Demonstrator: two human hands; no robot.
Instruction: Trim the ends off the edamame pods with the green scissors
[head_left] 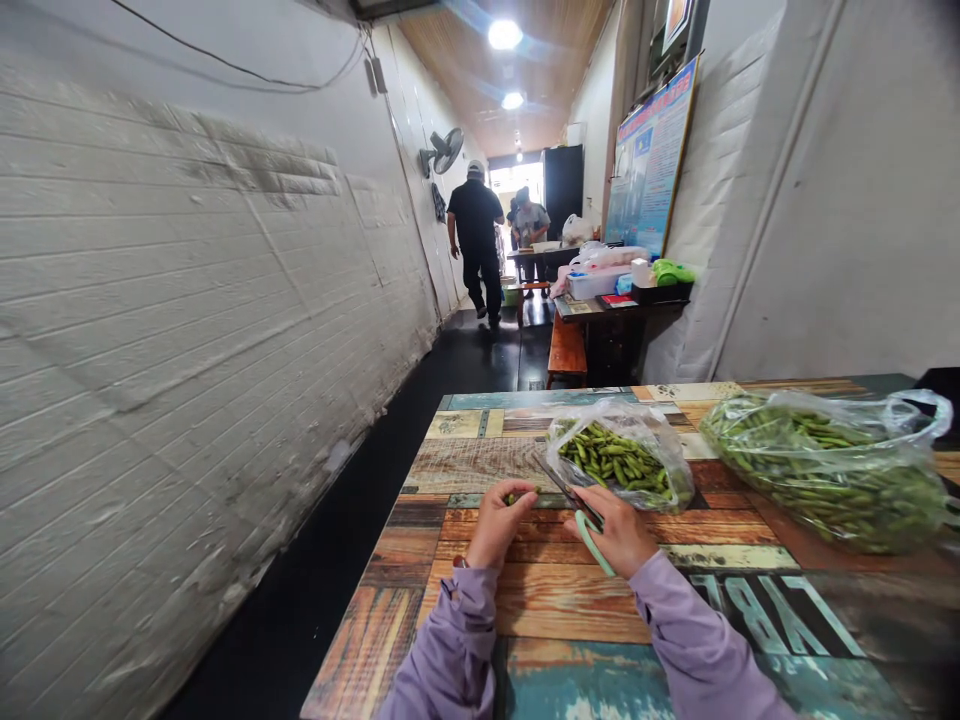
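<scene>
My left hand [496, 528] is closed, pinching a small green edamame pod [511, 497] between thumb and fingers. In my right hand [616, 532] is a pair of scissors [595, 545] with pale green handles, its dark blades pointing up and left toward the left hand. Just beyond the scissors, an open clear plastic bag [679, 485] holds many edamame pods [615, 455]. Most of the held pod is hidden by my fingers.
A larger clear bag of pods [832, 480] lies on the right of the wood-patterned table [555, 590]. Beyond are an orange bench [567, 348] and a second table [585, 308] with boxes and bags. One person [477, 235] walks in the aisle; others stand farther back.
</scene>
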